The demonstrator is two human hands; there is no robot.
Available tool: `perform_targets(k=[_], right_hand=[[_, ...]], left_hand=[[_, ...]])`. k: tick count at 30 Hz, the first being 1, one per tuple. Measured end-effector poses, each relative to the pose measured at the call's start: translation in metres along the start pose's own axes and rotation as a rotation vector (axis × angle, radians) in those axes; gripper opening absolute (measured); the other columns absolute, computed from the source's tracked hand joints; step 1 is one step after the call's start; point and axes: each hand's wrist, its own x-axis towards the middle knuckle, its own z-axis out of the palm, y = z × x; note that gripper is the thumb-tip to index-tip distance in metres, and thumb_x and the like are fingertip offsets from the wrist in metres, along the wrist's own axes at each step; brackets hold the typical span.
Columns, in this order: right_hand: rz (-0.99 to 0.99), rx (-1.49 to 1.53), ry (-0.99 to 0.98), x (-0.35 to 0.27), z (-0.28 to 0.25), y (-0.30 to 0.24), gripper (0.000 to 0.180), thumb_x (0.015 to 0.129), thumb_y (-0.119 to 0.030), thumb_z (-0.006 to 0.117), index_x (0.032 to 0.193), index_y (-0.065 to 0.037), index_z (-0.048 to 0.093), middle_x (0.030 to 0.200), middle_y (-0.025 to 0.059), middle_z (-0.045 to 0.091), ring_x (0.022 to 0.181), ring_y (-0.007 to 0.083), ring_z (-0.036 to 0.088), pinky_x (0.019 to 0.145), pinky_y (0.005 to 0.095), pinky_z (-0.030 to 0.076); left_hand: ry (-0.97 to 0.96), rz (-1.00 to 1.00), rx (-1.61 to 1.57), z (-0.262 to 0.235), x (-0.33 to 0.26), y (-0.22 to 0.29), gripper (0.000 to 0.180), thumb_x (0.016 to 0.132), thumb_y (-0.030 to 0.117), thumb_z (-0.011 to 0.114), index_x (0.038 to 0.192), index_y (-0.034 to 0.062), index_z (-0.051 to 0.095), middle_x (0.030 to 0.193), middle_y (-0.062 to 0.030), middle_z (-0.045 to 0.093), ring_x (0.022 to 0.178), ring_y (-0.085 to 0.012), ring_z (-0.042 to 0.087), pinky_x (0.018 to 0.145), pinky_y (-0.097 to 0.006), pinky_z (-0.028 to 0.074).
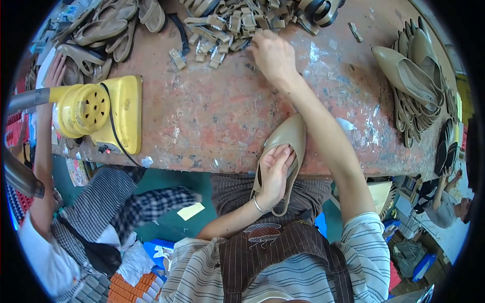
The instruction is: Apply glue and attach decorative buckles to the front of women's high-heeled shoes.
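Note:
A beige pointed flat shoe rests against the table's front edge, toe on the tabletop, heel strap over my lap. My left hand, with a bracelet at the wrist, is closed on it, fingers inside the opening. My right arm stretches across the table. At its end my right hand has its fingers bent down at the near edge of a heap of beige bow-shaped straps. Its fingertips are partly hidden, so what they pinch cannot be made out.
Beige shoes stand stacked at the right; more shoes pile up at the far left. A yellow machine with a cord sits on the table at left. Another person's arm reaches past it. One loose strap lies at the back.

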Motion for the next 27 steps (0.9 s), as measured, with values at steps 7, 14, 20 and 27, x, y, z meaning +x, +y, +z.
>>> perform_targets(k=[7, 14, 20, 27], right_hand=[[0.909, 1.181, -0.092, -0.093, -0.127, -0.024, 0.025, 0.096, -0.016, 0.054, 0.108, 0.005, 0.06, 0.089, 0.0095, 0.067, 0.079, 0.0148, 0.067, 0.067, 0.026, 0.053], [1.059, 1.131, -0.046, -0.175, -0.137, -0.035, 0.012, 0.095, -0.012, 0.057, 0.096, -0.001, 0.061, 0.08, 0.0012, 0.063, 0.066, 0.0063, 0.057, 0.056, 0.0188, 0.045], [1.071, 1.071, -0.07, -0.178, -0.125, -0.036, 0.011, 0.092, -0.01, 0.06, 0.093, 0.0, 0.064, 0.077, -0.0023, 0.06, 0.066, 0.0022, 0.051, 0.057, 0.0178, 0.041], [1.063, 0.957, -0.077, -0.183, -0.123, -0.039, 0.01, 0.09, -0.008, 0.062, 0.09, 0.002, 0.064, 0.075, -0.001, 0.06, 0.066, 0.0029, 0.051, 0.057, 0.0199, 0.042]], left_hand=[[0.021, 0.002, -0.006, 0.01, -0.003, 0.015, 0.019, 0.094, 0.004, 0.052, 0.11, -0.0062, 0.055, 0.118, -0.0136, 0.059, 0.112, -0.0215, 0.055, 0.101, -0.036, 0.042], [0.036, 0.028, 0.021, 0.021, -0.004, 0.018, 0.019, 0.095, 0.005, 0.052, 0.11, -0.0059, 0.056, 0.114, -0.013, 0.061, 0.109, -0.0207, 0.057, 0.099, -0.036, 0.044], [0.03, 0.042, 0.033, 0.016, 0.0, 0.011, 0.025, 0.094, 0.007, 0.051, 0.117, -0.004, 0.054, 0.118, -0.0128, 0.059, 0.113, -0.0242, 0.055, 0.102, -0.039, 0.041], [0.047, 0.028, 0.037, 0.018, -0.004, 0.013, 0.021, 0.095, 0.007, 0.052, 0.112, -0.0041, 0.056, 0.115, -0.0118, 0.061, 0.108, -0.0202, 0.057, 0.1, -0.036, 0.043]])
